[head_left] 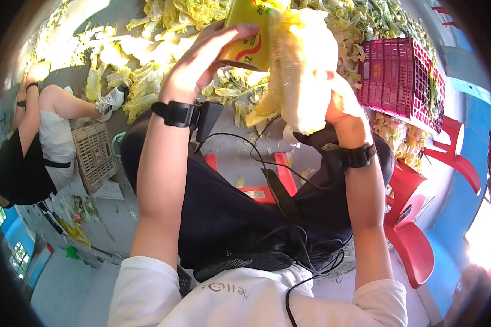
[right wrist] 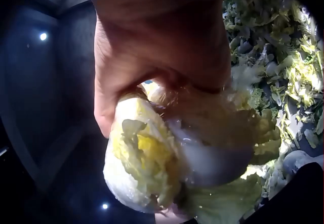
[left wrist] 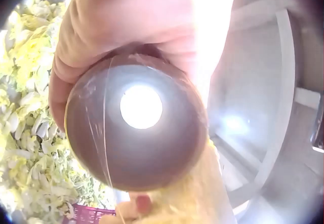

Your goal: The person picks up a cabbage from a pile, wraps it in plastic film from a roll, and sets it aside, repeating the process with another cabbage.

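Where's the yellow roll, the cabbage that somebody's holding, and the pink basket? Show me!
Yellow roll (head_left: pixel 259 48): head view, on its yellow printed side.
Cabbage (head_left: pixel 310 68): head view, on its pale middle.
Pink basket (head_left: pixel 386 73): head view, on its slotted side wall.

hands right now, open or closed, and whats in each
Left hand: closed, curled round a yellow-labelled roll.
Right hand: closed, gripping pale cabbage.

Loose cables (head_left: pixel 255 148) between the legs (head_left: pixel 213 207)
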### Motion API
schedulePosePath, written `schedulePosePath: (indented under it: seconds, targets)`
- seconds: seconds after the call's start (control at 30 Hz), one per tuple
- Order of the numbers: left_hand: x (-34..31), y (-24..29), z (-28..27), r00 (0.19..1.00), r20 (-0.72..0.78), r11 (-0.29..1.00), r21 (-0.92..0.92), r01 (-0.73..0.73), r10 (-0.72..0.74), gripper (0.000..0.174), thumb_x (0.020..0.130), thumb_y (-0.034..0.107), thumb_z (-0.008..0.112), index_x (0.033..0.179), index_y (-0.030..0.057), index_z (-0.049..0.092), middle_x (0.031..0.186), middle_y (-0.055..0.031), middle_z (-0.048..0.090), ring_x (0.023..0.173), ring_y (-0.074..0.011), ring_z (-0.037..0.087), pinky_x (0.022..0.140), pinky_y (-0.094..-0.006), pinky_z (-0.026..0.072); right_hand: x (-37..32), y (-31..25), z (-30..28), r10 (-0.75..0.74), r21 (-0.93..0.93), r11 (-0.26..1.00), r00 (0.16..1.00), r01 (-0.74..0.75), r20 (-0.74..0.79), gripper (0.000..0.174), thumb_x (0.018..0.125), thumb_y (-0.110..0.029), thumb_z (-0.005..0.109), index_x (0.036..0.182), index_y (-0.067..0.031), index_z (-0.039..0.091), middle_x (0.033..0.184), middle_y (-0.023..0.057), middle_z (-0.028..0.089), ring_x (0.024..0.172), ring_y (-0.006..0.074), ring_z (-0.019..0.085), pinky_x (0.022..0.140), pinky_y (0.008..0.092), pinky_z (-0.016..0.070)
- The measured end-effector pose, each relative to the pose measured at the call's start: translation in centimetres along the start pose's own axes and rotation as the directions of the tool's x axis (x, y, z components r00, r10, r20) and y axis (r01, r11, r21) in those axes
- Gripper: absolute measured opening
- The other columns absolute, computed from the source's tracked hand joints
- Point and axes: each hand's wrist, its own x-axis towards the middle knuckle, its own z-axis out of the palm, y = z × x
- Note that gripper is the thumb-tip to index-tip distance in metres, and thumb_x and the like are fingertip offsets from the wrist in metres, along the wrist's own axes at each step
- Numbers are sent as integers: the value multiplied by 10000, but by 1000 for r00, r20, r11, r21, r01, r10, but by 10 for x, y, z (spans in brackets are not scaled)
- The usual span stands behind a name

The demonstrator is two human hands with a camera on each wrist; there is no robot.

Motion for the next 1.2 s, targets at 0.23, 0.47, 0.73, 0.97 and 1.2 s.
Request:
schedulePosePath:
  seconds: [0.23,0.47,0.73,0.97,1.2]
  targets:
    - [9,-33,32,849,-390,908,358,-217,356,696,766,257,837,1228,-99,459,1092,-169,649,908,-192,662,778,-289,550,6,25,21,-451,-352,847,889,398,-82,402,881,-270,696,1170,-10,595,1170,86,647,1085,167,589,990,324,446]
    - [-5,-39,42,818,-290,827,445,-345,497,688,810,222,794,1310,-61,415,1238,-197,575,1114,-272,596,950,-388,491,-3,9,51,-416,-329,891,852,312,-319,500,809,-258,773,1153,-29,492,1100,120,632,1068,213,613,919,357,504]
    - [-10,-30,74,595,-178,457,814,-360,784,802,853,66,724,1449,-96,213,1419,-273,403,1289,-352,464,1076,-424,391,2,10,56,-687,-611,688,621,391,-377,599,671,-255,827,1139,-66,504,1054,78,596,986,175,572,852,333,503]
    - [-45,42,110,785,-287,835,132,-535,548,475,1029,244,490,1466,115,357,1428,-73,483,1286,-219,501,1062,-403,434,-18,-25,82,-661,-590,723,608,358,-441,582,692,-318,818,1137,-111,505,1000,131,646,918,277,650,816,377,528]
    - [-46,60,84,980,-149,948,-271,-170,133,427,990,257,526,1364,54,502,1232,-104,628,1121,-236,620,934,-403,536,-36,-53,89,-571,-413,809,729,419,-377,613,681,-228,812,1142,-61,444,1044,136,593,986,233,594,859,370,508]
